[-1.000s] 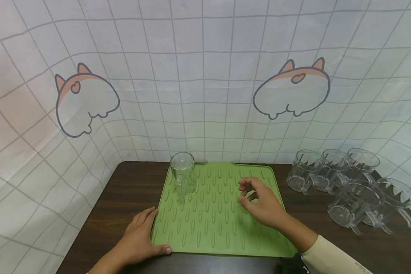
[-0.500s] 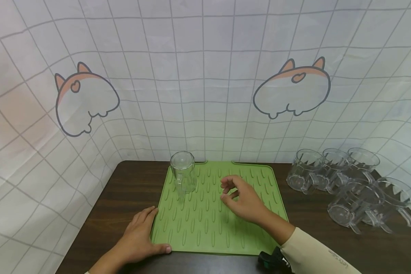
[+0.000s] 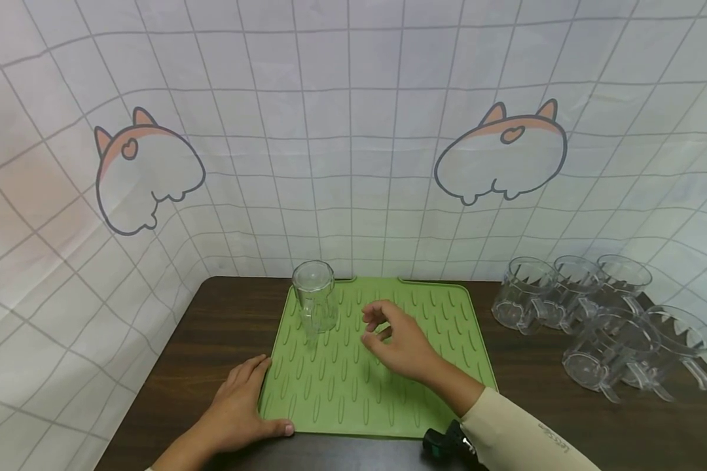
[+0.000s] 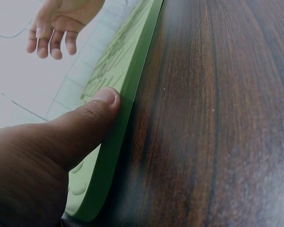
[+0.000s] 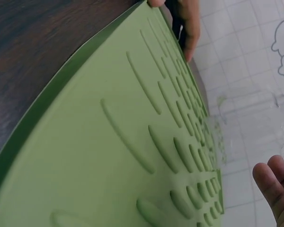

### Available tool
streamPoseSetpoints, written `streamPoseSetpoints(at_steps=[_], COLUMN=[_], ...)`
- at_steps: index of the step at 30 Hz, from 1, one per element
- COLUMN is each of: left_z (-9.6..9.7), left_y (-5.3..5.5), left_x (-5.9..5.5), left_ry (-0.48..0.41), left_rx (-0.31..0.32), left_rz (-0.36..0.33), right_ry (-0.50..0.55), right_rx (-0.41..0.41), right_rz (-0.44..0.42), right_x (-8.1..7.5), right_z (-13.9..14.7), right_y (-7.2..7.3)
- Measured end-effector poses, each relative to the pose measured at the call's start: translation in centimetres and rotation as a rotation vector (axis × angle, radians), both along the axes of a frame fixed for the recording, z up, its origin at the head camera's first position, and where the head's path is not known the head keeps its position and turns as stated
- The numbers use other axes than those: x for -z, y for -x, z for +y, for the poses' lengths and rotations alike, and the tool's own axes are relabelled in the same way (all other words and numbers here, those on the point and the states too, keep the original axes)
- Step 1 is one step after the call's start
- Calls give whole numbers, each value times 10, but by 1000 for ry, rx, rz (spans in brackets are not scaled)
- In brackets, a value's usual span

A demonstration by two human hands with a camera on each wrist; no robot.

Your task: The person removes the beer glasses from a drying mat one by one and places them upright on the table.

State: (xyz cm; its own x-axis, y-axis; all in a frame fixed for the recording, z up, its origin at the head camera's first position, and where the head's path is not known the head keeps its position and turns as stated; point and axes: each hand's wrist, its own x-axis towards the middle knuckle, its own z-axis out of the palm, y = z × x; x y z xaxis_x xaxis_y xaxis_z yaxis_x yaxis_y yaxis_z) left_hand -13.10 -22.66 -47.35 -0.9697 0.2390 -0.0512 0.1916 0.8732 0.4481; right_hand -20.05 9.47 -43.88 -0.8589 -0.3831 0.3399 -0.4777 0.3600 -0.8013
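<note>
My left hand [image 3: 239,409] rests at the front left corner of a green ridged mat [image 3: 342,392]. Its fingers lie along the left side, and in the left wrist view the thumb [image 4: 92,116] touches the front edge. My right hand [image 3: 397,340] hovers above the middle of the mat, fingers loosely bent, with nothing in it. To its left, a clear mug [image 3: 317,297] stands on the back left part of the mat. In the right wrist view the same mug [image 5: 251,123] shows beyond the right fingertips [image 5: 270,182].
Several clear mugs with handles [image 3: 524,291] stand grouped on the dark wooden table [image 3: 177,366], right of the mat. A white gridded cloth [image 3: 377,150] hangs behind and at both sides. Under my right sleeve sits a black strapped device [image 3: 442,445].
My right hand has moved left across the mat toward the single mug, its fingers still loosely bent. The left hand, the mat and the mugs have stayed put.
</note>
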Motion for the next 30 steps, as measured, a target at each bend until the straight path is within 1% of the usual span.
streamPoseSetpoints(at_steps=[8, 13, 19, 25, 30], left_z=[0, 1, 0, -1, -1], left_y=[-1, -1, -2, -1, -2], left_x=[0, 0, -1, 1, 0], left_ry=[-9, -11, 7, -1, 3], left_rx=[6, 4, 4, 3, 10], left_rz=[14, 11, 13, 17, 37], right_ry=[4, 3, 8, 22, 29], right_rx=[-16, -23, -48, -80, -86], right_rz=[-30, -52, -58, -57, -73], right_x=[6, 6, 6, 8, 8], right_z=[-11, -19, -30, -40, -48], right_y=[5, 8, 11, 12, 14])
